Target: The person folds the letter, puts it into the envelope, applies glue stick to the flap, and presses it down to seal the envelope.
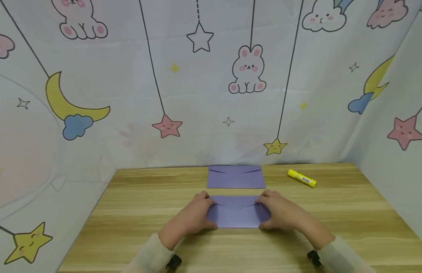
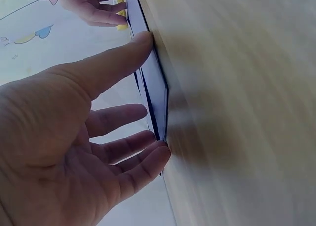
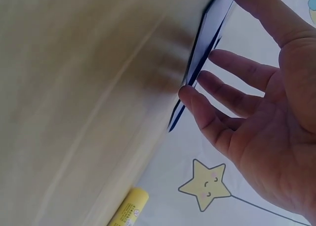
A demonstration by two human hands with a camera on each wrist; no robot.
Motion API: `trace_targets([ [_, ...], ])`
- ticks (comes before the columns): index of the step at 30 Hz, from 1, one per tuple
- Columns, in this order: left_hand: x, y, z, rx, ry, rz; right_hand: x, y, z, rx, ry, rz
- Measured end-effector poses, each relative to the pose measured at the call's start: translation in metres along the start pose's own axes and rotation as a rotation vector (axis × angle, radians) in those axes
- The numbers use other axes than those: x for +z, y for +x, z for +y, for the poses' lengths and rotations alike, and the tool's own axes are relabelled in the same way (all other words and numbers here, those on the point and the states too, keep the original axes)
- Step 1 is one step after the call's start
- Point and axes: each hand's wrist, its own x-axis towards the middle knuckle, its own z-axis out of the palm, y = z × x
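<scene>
A purple envelope [image 1: 237, 219] lies at the middle of the table, its flap side up and its long edges running left to right. My left hand [image 1: 198, 213] holds its left end, thumb at the front edge and fingers by the far corner. At the opposite end my right hand [image 1: 281, 212] holds it the same way. In the left wrist view the envelope [image 2: 157, 95] shows nearly edge-on, between thumb and fingers. The right wrist view has the fingertips [image 3: 186, 93] right at the envelope's edge. Just behind lies a second purple envelope [image 1: 236, 180], which no hand touches.
To the right of the rear envelope lies a yellow glue stick [image 1: 301, 178] with its cap on. The wooden table [image 1: 146, 193] ends at a white cloth backdrop [image 1: 204, 94] printed with stars, moons and rabbits, which also runs along both sides.
</scene>
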Motion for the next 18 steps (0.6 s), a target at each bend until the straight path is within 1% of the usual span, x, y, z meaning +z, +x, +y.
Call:
trace_targets([
  [8, 0.001, 0.009, -0.007, 0.034, -0.031, 0.043, -0.005, 0.010, 0.008, 0.000, -0.006, -0.004],
  [13, 0.001, 0.017, -0.012, 0.033, -0.044, 0.052, -0.008, 0.014, 0.011, 0.009, -0.006, -0.010],
  [18, 0.003, 0.022, -0.014, 0.037, -0.045, 0.063, -0.011, 0.016, 0.014, -0.007, -0.012, -0.001],
])
